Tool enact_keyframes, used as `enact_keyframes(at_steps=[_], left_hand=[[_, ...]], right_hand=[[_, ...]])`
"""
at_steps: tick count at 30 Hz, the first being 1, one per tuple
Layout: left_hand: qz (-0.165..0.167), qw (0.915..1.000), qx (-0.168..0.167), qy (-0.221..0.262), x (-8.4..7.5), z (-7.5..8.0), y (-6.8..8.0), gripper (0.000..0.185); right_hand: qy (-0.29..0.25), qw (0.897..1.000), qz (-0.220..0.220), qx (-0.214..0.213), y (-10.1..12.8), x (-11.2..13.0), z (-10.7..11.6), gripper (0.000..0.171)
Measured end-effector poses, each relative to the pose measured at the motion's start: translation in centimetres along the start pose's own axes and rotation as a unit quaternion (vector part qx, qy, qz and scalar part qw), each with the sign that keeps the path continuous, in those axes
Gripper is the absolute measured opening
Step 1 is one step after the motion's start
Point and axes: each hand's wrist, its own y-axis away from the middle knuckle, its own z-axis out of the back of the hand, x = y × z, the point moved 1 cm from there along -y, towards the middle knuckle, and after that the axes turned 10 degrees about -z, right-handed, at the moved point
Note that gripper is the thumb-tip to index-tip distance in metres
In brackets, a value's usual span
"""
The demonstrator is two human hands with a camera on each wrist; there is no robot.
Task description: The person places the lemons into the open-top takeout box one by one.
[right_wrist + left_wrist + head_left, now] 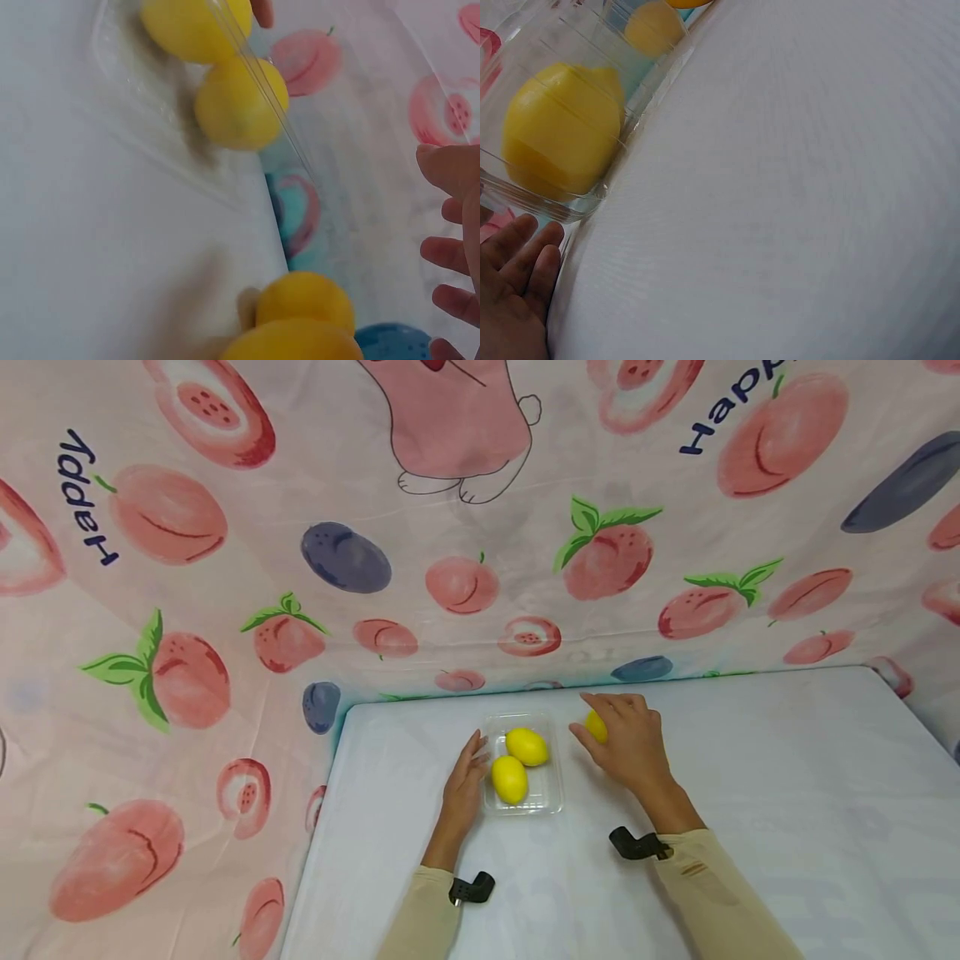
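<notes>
A clear plastic container (555,806) stands on the table with two lemons in it, a front lemon (510,779) and a back lemon (527,747). My left hand (461,789) is at the container's left side, fingers extended; whether they touch it I cannot tell. To the right of the container, my right hand (628,743) hovers with fingers spread over another lemon (596,727), which it partly hides. In the right wrist view two yellow-orange fruits, one lemon (304,300) and a nearer one (296,343), lie apart from the fingers (446,255).
A white cloth covers the table (787,793). Behind and to the left hangs a pink curtain (465,527) printed with peaches, meeting the table's back edge. Each wrist wears a black camera, the left camera (474,887) and the right camera (633,843).
</notes>
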Motion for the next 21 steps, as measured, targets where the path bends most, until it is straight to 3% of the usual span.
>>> enact_keyframes(at_steps=[11, 21], left_hand=[[-0.001, 1.0, 0.001, 0.003, -0.1, 0.0, 0.0, 0.055], [0.004, 1.0, 0.001, 0.003, -0.3, 0.0, 0.0, 0.056]], right_hand=[[0.001, 0.998, -0.051, 0.026, 0.2, -2.7, 2.3, 0.062], [-0.021, 0.997, -0.068, 0.033, 1.4, -5.2, 2.7, 0.062]])
